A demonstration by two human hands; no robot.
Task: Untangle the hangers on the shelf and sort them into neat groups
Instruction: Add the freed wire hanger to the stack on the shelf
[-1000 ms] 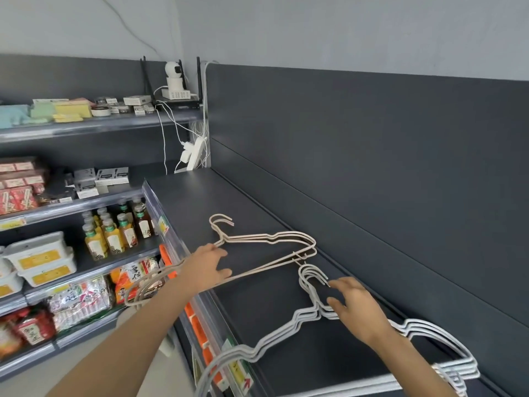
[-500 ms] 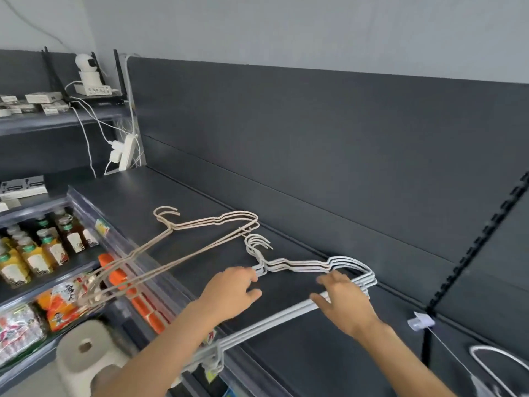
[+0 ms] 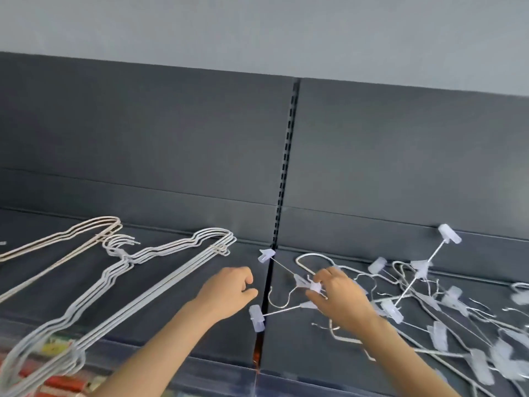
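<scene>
On the dark grey shelf (image 3: 171,316) lie two neat stacks: beige wire hangers (image 3: 57,242) at far left and white wire hangers (image 3: 160,253) beside them. A tangled heap of clip hangers (image 3: 429,305) with translucent clips covers the shelf's right half. My right hand (image 3: 340,302) pinches a clip hanger (image 3: 300,280) at the heap's left edge, fingers curled round its clip. My left hand (image 3: 229,290) hovers just left of the shelf seam with loosely curled fingers and holds nothing.
A slotted upright (image 3: 283,179) splits the grey back panel above the seam between two shelf boards. One clip (image 3: 256,318) sticks out over that seam. Coloured goods show below the shelf's front edge at bottom left (image 3: 54,376).
The view swung right from the sorted stacks to the tangled heap. Both hands left the white hangers; my right hand now pinches a clip hanger and my left followed toward the seam.
</scene>
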